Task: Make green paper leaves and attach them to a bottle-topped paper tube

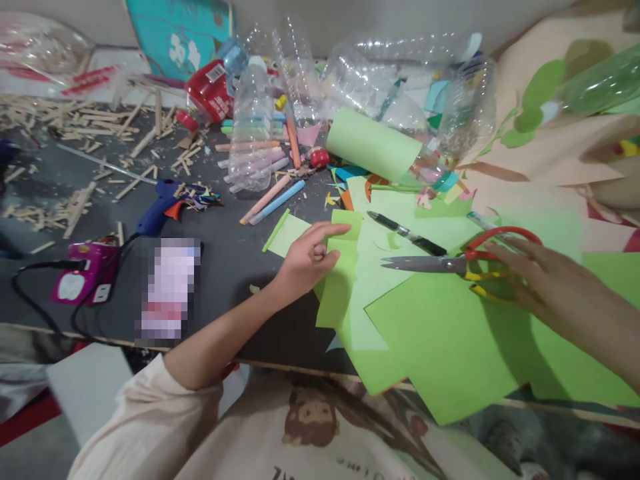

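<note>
My right hand [555, 280] has its fingers at the red and yellow handles of a pair of scissors [425, 265]. The scissors' grey blades point left, close together, above green paper. My left hand [310, 257] has its index finger stretched out and its thumb apart, over a narrow folded strip of light green paper [340, 287]. The other fingers of that hand are curled in. A black pen [405, 232] lies slanted on pale green paper between the hands. Large bright green sheets [450, 340] spread under the scissors and my right hand.
A blue glue gun [159, 208], a purple box [85, 270] with a cable and a phone [169, 287] lie to the left. Behind are wooden sticks [90, 123], rolled paper tubes [277, 200], clear plastic bottles [253, 127] and a green-wrapped bottle [373, 147].
</note>
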`<state>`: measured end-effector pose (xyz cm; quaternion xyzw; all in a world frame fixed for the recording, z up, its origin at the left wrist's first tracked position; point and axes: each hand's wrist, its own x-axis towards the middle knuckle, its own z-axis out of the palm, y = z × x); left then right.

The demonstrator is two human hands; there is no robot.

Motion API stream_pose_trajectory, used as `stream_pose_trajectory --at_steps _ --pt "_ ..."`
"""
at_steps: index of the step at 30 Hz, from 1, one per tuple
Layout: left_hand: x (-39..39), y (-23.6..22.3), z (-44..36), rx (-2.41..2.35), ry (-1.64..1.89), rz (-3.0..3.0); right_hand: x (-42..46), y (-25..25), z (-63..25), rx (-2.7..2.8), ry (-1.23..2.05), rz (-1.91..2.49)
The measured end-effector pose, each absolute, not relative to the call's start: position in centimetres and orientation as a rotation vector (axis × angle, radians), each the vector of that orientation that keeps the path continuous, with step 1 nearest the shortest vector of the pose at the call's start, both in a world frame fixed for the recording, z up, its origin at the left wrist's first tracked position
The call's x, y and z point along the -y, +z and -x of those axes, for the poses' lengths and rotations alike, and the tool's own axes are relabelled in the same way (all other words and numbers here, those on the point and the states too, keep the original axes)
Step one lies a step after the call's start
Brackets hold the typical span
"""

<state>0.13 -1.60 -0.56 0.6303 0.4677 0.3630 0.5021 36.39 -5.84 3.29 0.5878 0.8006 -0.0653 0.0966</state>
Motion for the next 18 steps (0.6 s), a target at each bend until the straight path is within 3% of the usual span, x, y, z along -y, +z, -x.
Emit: stream_pose_trajectory --at_steps 10,18 --pt "1.6 -0.8 -0.1 -1.074 0.854 -1.524 5.3 1.4 -34.6 -2.41 0.079 -1.483" --pt "1.8 -0.6 0.1 -1.043 0.755 -1.483 5.3 3.2 -34.4 -2.312 -0.305 -1.638"
